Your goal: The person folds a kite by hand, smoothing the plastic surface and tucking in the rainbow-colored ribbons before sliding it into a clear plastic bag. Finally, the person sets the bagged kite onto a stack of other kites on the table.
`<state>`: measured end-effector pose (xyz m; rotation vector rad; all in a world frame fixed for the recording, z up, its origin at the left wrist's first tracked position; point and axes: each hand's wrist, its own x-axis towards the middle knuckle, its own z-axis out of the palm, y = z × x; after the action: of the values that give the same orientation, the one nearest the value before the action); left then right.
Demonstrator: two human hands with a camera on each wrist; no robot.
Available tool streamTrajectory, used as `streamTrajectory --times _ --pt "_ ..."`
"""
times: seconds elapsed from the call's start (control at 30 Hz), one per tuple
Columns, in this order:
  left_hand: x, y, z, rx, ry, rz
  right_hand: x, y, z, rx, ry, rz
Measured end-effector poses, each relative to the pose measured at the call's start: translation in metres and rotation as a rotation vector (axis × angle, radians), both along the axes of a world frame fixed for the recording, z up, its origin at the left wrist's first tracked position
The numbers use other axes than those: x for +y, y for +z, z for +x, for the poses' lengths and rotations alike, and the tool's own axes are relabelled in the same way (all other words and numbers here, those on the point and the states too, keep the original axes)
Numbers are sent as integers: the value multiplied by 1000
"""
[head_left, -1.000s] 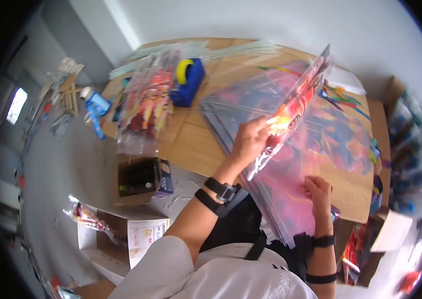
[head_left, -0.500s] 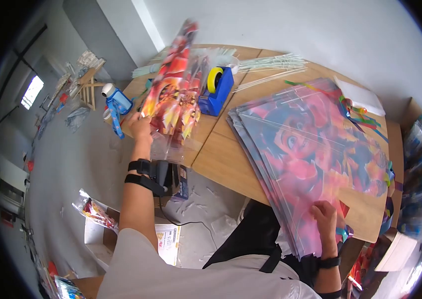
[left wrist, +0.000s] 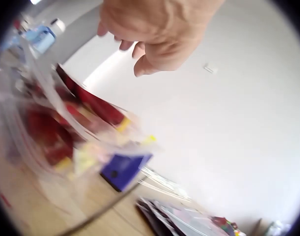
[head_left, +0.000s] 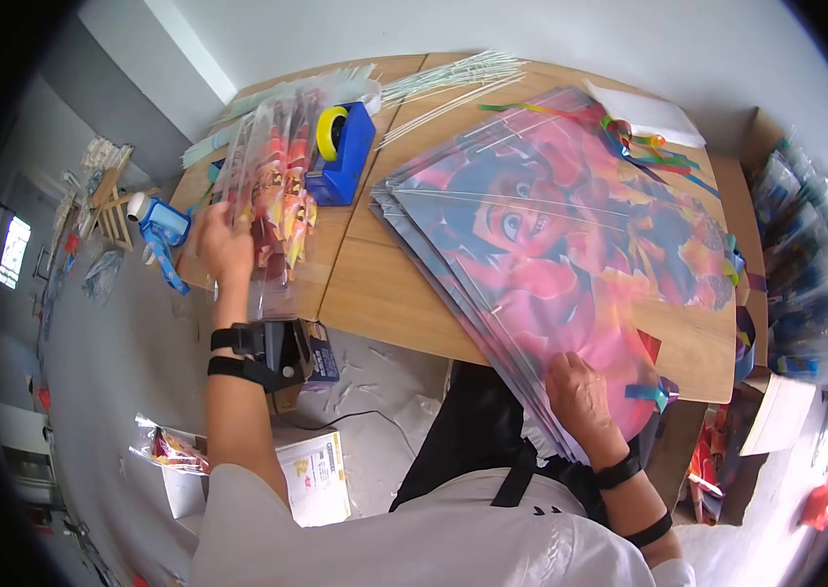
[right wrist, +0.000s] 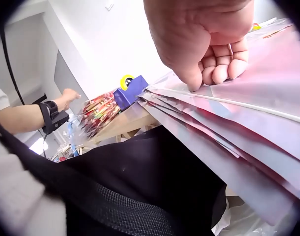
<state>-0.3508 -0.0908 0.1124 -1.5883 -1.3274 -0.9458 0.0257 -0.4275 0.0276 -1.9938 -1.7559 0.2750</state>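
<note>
My left hand (head_left: 226, 249) is at the left side of a pile of red and yellow printed pieces in clear plastic sleeves (head_left: 282, 196). In the left wrist view its fingers (left wrist: 139, 50) hang loosely bent above the blurred sleeves, with nothing held. My right hand (head_left: 580, 399) rests on a stack of printed kites (head_left: 551, 254), big translucent sheets showing a cartoon face. The right wrist view shows its loosely curled fingertips (right wrist: 220, 73) touching the top sheet beside a thin white rod (right wrist: 253, 104) along its edge.
A blue tape dispenser (head_left: 347, 161) with yellow tape stands right of the sleeves. Thin white rods (head_left: 458, 78) lie at the table's back. Ribbons (head_left: 644, 147) and a white sheet (head_left: 644, 110) are at the back right. Open boxes (head_left: 311, 479) stand on the floor; bagged goods (head_left: 790, 274) hang at right.
My left hand carried a sleeved red piece from over the kites leftward to the pile and let it go there. The right hand stays on the kite stack.
</note>
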Motion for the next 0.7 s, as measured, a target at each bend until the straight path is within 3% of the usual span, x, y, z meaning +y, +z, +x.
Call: streamTrajectory --times 0.07,0.13,0.2,0.3,0.33,0.4,0.43,0.5,0.53,0.6,0.63,0.7 --pt "8 -7 33 -510 -588 -846 0 -1 0 -5 2 -6" --pt "5 -9 67 -575 -638 -1188 1 -2 2 6 3 1" --pt "19 -56 131 -118 -737 -1124 0 -1 1 14 9 15" --pt "39 -83 186 -28 -613 -1068 -6 -3 2 45 13 43" --pt "39 -83 202 -8 -657 -1076 -8 -3 4 66 26 63" --pt "26 -69 228 189 -375 -1102 -16 1 14 189 20 69" --pt "19 -73 245 215 -438 -1106 -19 8 21 300 -41 83" --pt "-1 -84 273 137 -772 -1267 -26 16 46 441 -199 160" --pt "-27 -76 292 158 -814 -1274 -29 17 61 473 -289 216" --pt "-85 -54 326 440 -725 -1271 -37 24 95 578 -551 262" --pt "-92 -64 330 449 -746 -1269 -40 21 115 626 -671 269" --pt "-98 -83 336 520 -730 -1302 -48 12 162 497 -781 406"
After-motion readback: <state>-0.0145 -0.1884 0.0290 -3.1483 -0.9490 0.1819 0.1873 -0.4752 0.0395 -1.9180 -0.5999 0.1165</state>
